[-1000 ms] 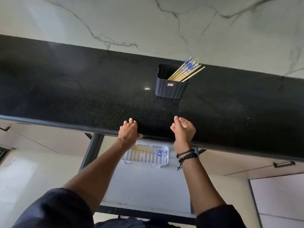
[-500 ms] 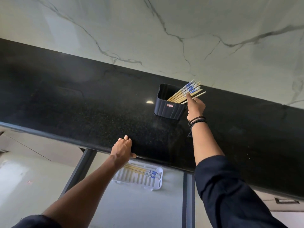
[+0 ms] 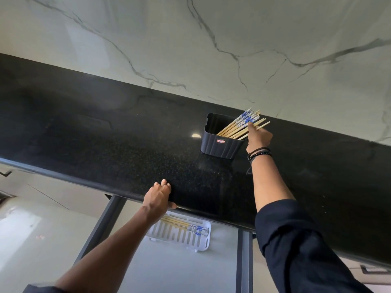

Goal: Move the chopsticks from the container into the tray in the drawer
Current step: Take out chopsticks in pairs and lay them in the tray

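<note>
- Our right grip (image 3: pixel 259 137) reaches to the chopsticks (image 3: pixel 237 128) in the dark container (image 3: pixel 220 144); its forefinger lies across them, but we cannot tell whether the thumb closes on any.
- The chopsticks lean to the right out of the container, which stands on the black table (image 3: pixel 105 140) near the marble wall (image 3: pixel 211 49).
- Our left grip (image 3: pixel 158 197) holds nothing, fingers (image 3: pixel 163 183) resting on the table's front edge.
- Below, the open drawer (image 3: pixel 179 271) carries a white tray (image 3: pixel 175 236) with a few blue-patterned sticks (image 3: pixel 191 227) lying in it.
</note>
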